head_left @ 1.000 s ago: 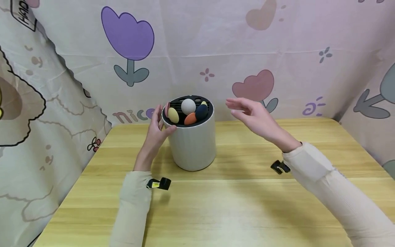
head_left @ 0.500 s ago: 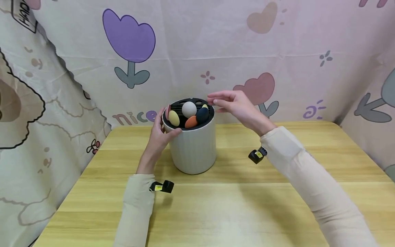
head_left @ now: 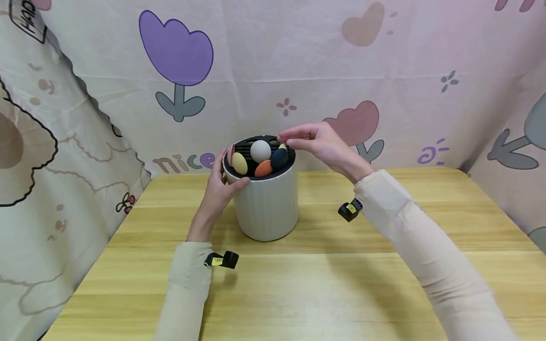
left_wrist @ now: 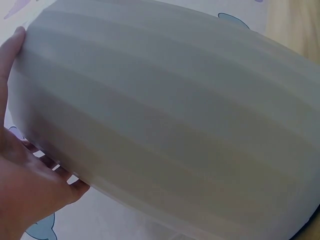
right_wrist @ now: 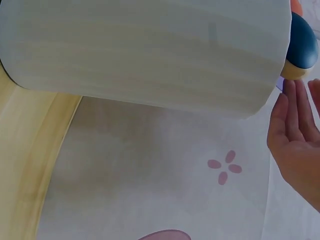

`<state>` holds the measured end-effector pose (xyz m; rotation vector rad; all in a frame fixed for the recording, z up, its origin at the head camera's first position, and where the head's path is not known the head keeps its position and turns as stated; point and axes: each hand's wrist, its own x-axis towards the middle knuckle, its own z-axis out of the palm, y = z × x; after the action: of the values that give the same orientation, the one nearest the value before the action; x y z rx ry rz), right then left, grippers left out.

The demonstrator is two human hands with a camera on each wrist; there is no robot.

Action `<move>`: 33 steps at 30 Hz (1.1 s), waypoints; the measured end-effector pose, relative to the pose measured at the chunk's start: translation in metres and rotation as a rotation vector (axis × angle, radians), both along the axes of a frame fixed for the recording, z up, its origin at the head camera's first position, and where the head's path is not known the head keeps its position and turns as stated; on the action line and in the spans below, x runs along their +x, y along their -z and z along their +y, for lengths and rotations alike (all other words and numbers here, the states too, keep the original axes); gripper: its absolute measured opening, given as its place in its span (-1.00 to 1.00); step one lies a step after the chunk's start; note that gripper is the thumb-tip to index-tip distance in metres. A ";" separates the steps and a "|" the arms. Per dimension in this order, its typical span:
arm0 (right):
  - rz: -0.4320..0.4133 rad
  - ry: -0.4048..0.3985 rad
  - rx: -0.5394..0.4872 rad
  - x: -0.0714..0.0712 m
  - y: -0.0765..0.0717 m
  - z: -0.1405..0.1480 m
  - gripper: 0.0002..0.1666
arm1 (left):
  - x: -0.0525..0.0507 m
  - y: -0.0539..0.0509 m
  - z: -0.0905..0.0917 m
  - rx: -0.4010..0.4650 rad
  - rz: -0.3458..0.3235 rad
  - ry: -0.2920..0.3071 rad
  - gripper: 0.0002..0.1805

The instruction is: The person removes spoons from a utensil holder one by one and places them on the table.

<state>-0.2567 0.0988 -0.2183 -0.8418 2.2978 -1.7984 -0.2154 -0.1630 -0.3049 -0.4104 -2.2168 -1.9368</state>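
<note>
A white ribbed cylindrical container (head_left: 268, 208) stands upright on the table, with a black slotted top (head_left: 251, 142). In that top sit several rounded pieces: a white ball (head_left: 260, 151), a yellow oval piece (head_left: 239, 163), an orange one (head_left: 263, 168), a navy one (head_left: 279, 159) and a pink one (head_left: 231, 154). My left hand (head_left: 215, 192) grips the container's upper left side, thumb in front, fingers behind. My right hand (head_left: 326, 146) hovers at the top's back right edge, fingers fairly straight, holding nothing visible. In the right wrist view, its fingertips lie just beside the navy piece (right_wrist: 302, 42).
The wooden table (head_left: 324, 293) extends around the container. A printed cloth (head_left: 256, 57) hangs close behind it, and another hanging cloth (head_left: 77, 166) borders the left side. Black wrist cameras, left (head_left: 223, 259) and right (head_left: 350, 210), jut from the sleeves.
My right hand has moved left from beside the container to the back right edge of its top. The left hand keeps its grip, and the pieces have not visibly moved.
</note>
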 end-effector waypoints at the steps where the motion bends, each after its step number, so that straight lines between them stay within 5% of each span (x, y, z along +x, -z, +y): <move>1: 0.003 -0.006 0.010 -0.001 0.000 0.000 -0.64 | 0.000 0.000 0.000 0.002 -0.001 -0.001 0.03; 18: 0.079 -0.099 0.161 -0.008 0.003 0.003 -0.65 | 0.000 0.003 0.000 0.011 0.015 -0.006 0.17; 33: -0.022 -0.142 0.240 -0.017 -0.007 0.009 -0.68 | 0.000 0.001 0.001 0.009 0.021 -0.001 0.03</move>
<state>-0.2737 0.1075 -0.2109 -0.9128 2.3143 -1.4326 -0.2151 -0.1624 -0.3063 -0.4258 -2.1940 -1.9322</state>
